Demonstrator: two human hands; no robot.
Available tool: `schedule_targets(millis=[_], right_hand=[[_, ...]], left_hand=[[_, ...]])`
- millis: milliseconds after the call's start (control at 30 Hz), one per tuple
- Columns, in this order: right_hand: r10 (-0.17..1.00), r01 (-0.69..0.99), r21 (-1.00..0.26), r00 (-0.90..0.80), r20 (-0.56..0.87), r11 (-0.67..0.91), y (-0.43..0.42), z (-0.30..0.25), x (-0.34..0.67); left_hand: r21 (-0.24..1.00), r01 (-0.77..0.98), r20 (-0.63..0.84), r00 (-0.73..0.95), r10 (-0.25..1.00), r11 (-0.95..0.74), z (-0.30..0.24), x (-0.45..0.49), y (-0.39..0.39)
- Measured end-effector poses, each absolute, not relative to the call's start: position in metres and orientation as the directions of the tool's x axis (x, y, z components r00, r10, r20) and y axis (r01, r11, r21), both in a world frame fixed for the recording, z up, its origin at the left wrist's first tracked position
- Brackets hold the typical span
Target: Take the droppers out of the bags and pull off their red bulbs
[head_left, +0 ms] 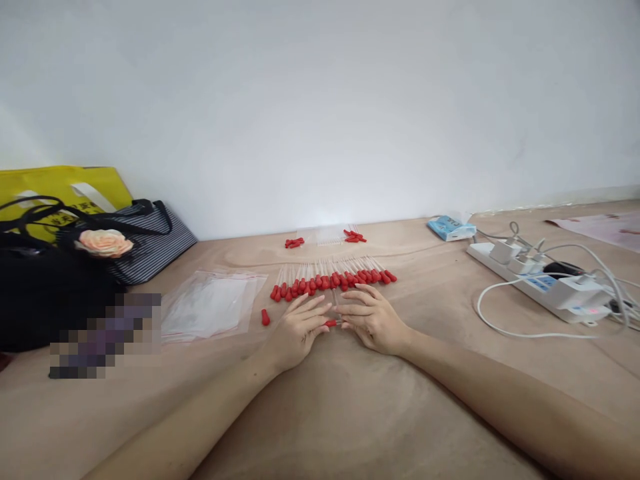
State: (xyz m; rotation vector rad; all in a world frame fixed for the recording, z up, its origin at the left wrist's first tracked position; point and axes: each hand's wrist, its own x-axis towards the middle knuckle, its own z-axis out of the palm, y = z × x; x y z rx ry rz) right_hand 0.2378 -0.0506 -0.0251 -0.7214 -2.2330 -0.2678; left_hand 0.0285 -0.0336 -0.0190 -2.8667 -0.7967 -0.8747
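My left hand pinches a red rubber bulb between thumb and fingers. Facing it, my right hand is closed on a thin transparent dropper tube, whose end meets the bulb between my fingertips; most of the tube is hidden by that hand. Just beyond my fingers lies a row of droppers, side by side, red bulbs towards me and thin tubes pointing away. One loose red bulb rests left of my left hand. Farther back are two small heaps of red bulbs, a left heap and a right heap.
Transparent plastic bags lie in a stack on the left. Behind them stand a striped bag, a black bag and a yellow bag. On the right are a power strip with cables and a blue packet.
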Motion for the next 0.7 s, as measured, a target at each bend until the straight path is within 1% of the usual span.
schedule_targets(millis=[300, 433, 500, 567, 700], right_hand=[[0.396, 0.569, -0.029, -0.535, 0.746, 0.822, -0.051, -0.024, 0.238], [0.371, 0.555, -0.028, -0.516, 0.772, 0.831, -0.051, -0.026, 0.238], [0.371, 0.55, -0.032, -0.519, 0.77, 0.835, -0.05, -0.026, 0.24], [0.403, 0.561, -0.059, -0.512, 0.759, 0.826, -0.049, -0.027, 0.244], [0.522, 0.647, -0.157, -0.422, 0.741, 0.746, -0.045, -0.03, 0.252]], left_hand=[[0.042, 0.481, 0.568, 0.71, 0.417, -0.876, -0.02, 0.027, -0.035], [0.0, 0.466, 0.599, 0.708, 0.374, -0.885, -0.02, 0.026, -0.035], [-0.002, 0.463, 0.61, 0.703, 0.366, -0.886, -0.02, 0.023, -0.035], [0.017, 0.484, 0.632, 0.673, 0.385, -0.875, -0.019, 0.019, -0.035], [0.084, 0.534, 0.678, 0.588, 0.441, -0.841, -0.017, 0.011, -0.037]])
